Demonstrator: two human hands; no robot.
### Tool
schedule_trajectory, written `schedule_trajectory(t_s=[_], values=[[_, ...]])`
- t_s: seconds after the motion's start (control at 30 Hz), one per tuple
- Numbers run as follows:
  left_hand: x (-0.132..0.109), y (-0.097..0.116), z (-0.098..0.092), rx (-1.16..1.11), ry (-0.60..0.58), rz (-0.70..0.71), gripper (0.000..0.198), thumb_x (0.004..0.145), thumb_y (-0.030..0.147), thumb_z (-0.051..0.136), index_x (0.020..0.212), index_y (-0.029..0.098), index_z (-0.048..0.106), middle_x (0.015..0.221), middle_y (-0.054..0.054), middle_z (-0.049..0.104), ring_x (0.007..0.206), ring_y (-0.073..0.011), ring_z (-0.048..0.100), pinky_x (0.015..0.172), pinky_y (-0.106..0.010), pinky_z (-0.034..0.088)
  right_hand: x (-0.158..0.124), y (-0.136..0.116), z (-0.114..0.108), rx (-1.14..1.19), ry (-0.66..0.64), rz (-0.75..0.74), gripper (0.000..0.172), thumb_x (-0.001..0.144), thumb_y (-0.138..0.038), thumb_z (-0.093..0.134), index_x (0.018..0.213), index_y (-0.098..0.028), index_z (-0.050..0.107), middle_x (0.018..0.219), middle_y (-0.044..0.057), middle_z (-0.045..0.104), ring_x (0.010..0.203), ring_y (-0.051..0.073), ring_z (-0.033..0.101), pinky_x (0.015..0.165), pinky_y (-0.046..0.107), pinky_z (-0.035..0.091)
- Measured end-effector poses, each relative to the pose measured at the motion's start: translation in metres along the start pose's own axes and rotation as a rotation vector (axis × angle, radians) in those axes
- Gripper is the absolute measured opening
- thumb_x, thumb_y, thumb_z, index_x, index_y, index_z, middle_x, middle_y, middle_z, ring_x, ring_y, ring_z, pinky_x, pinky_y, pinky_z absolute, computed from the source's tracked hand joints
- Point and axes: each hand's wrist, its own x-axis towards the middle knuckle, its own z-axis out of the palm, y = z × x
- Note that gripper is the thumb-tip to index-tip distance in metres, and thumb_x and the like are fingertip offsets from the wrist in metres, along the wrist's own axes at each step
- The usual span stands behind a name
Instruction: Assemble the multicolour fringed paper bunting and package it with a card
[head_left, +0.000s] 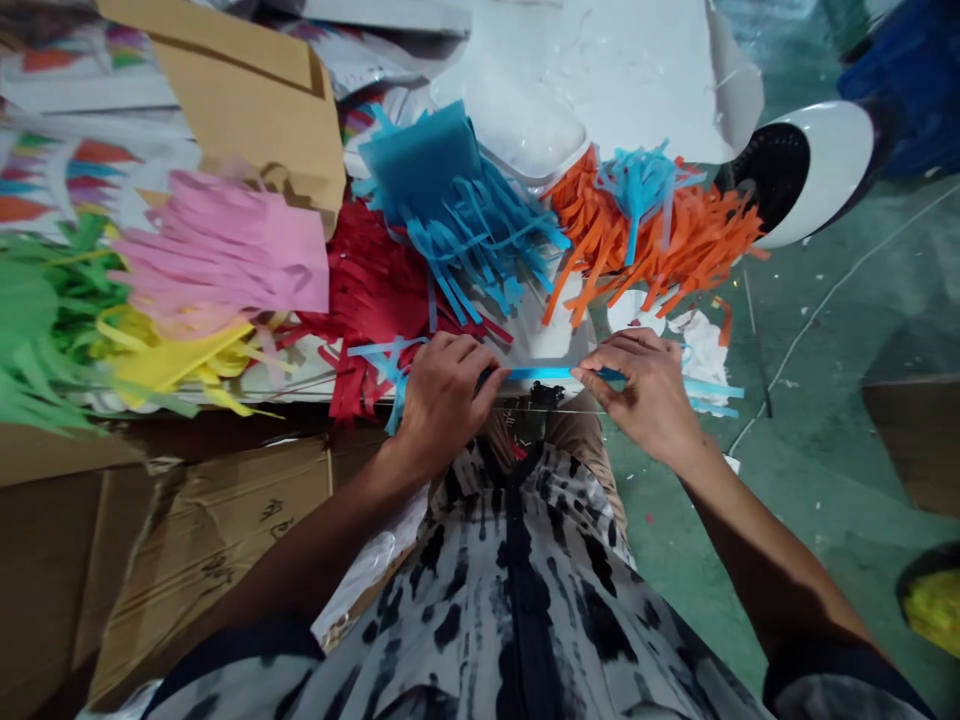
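From the head camera, both hands were up at the near edge of the worktable (300, 378), with a blue strip (541, 373) stretched flat between them. Left hand (448, 395) had its thumb and fingers pinched on one end, right hand (643, 385) was pinching the other, and thin blue tails poked out past both.

Pretty crowded up there tbh. Red fringe (379, 265) was bunched right behind the left hand, and a big blue fringe stack (427, 155) sat partly on top of it. Orange fringe (690, 235) spread out beyond the right hand with a light blue bundle (637, 180) lying over it. Further left, pink fringe (225, 250) overlapped yellow fringe (165, 350), and green fringe (30, 310) was next to that. A bent cardboard piece (255, 110) stood behind the pink, near some rainbow-printed white stuff (97, 190). A cable (832, 285) ran across the floor on the right.

Container-wise: flattened-looking cardboard (217, 540) with handwriting sat lower left, couldn't tell if it held anything. A dark round container (911, 568) at the right edge had something yellow (937, 610) in it.
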Motion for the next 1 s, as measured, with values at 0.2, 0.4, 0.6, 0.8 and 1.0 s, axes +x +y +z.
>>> schedule_trajectory(t_s=[0.2, 0.4, 0.6, 0.8, 1.0], values=[[0.004, 0.0, 0.0, 0.054, -0.02, -0.008, 0.017, 0.098, 0.033, 0.065, 0.086, 0.02, 0.066, 0.09, -0.007, 0.07, 0.091, -0.0263, 0.056, 0.08, -0.041, 0.044, 0.006, -0.005, -0.001, -0.023, -0.036, 0.024, 0.011, 0.092, -0.026, 0.059, 0.086, -0.025, 0.068, 0.092, 0.004, 0.076, 0.105, 0.029, 0.059, 0.084, 0.041, 0.029], [0.005, 0.003, 0.001, 0.075, 0.003, 0.086, 0.012, 0.099, 0.027, 0.064, 0.107, 0.021, 0.07, 0.108, -0.009, 0.073, 0.104, -0.0268, 0.061, 0.091, -0.044, 0.048, 0.009, -0.015, 0.003, -0.168, -0.023, 0.026, 0.011, 0.091, -0.029, 0.061, 0.095, -0.023, 0.07, 0.098, 0.008, 0.075, 0.108, 0.033, 0.055, 0.083, 0.043, 0.028], [-0.001, 0.004, 0.012, 0.135, 0.028, 0.398, 0.022, 0.106, 0.022, 0.055, 0.12, 0.028, 0.07, 0.113, 0.001, 0.076, 0.118, -0.0202, 0.063, 0.123, -0.05, 0.036, -0.011, -0.021, 0.007, -0.257, 0.005, -0.218, 0.029, 0.098, -0.014, 0.054, 0.116, -0.027, 0.072, 0.116, 0.002, 0.078, 0.122, 0.029, 0.054, 0.095, 0.048, 0.026], [-0.014, -0.025, -0.013, 0.168, 0.081, 0.307, 0.025, 0.1, 0.017, 0.057, 0.111, 0.031, 0.074, 0.113, 0.004, 0.077, 0.118, -0.0233, 0.062, 0.127, -0.061, 0.029, -0.027, -0.002, 0.004, -0.301, 0.068, -0.181, 0.03, 0.1, -0.019, 0.056, 0.125, -0.026, 0.072, 0.12, 0.003, 0.079, 0.121, 0.03, 0.056, 0.094, 0.049, 0.026], [-0.001, 0.004, -0.006, 0.152, 0.12, 0.348, 0.023, 0.1, 0.022, 0.059, 0.119, 0.025, 0.072, 0.121, -0.005, 0.075, 0.116, -0.026, 0.061, 0.111, -0.05, 0.043, -0.022, -0.007, -0.003, -0.295, 0.055, -0.192, 0.027, 0.096, -0.023, 0.057, 0.117, -0.022, 0.075, 0.114, 0.006, 0.08, 0.124, 0.033, 0.054, 0.096, 0.051, 0.026]])
